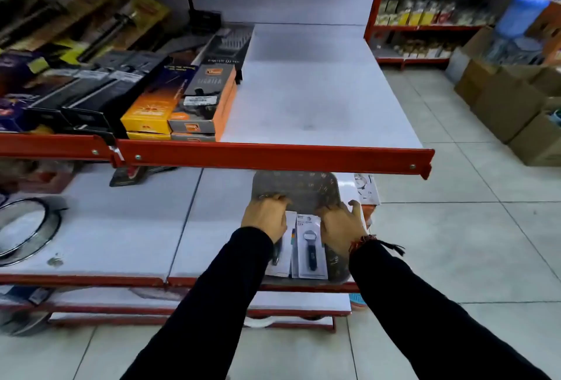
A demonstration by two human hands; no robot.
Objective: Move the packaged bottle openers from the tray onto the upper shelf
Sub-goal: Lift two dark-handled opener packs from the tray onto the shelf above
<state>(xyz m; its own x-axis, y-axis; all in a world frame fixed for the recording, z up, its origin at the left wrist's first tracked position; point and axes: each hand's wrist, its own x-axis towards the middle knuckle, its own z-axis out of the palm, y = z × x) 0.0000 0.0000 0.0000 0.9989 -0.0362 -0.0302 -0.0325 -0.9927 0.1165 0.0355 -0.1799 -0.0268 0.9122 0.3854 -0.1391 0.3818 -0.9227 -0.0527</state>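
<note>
A grey speckled tray (pixel 299 189) lies on the lower white shelf, partly under the red front rail of the upper shelf (pixel 306 100). Packaged bottle openers lie in it side by side: one with a dark handle on a white card (pixel 310 250), another (pixel 283 255) half hidden by my left sleeve. My left hand (pixel 265 215) rests on the left stack of packages, fingers curled over their far end. My right hand (pixel 341 224) lies over the right part of the tray, fingers bent down onto the packages. Whether either hand grips a package is hidden.
Boxed goods in black, orange and yellow (pixel 182 106) fill the left half of the upper shelf. A round metal-rimmed lid (pixel 24 227) lies on the lower shelf at left. Cardboard boxes (pixel 510 100) stand on the tiled floor at right, beside another red rack (pixel 425 15).
</note>
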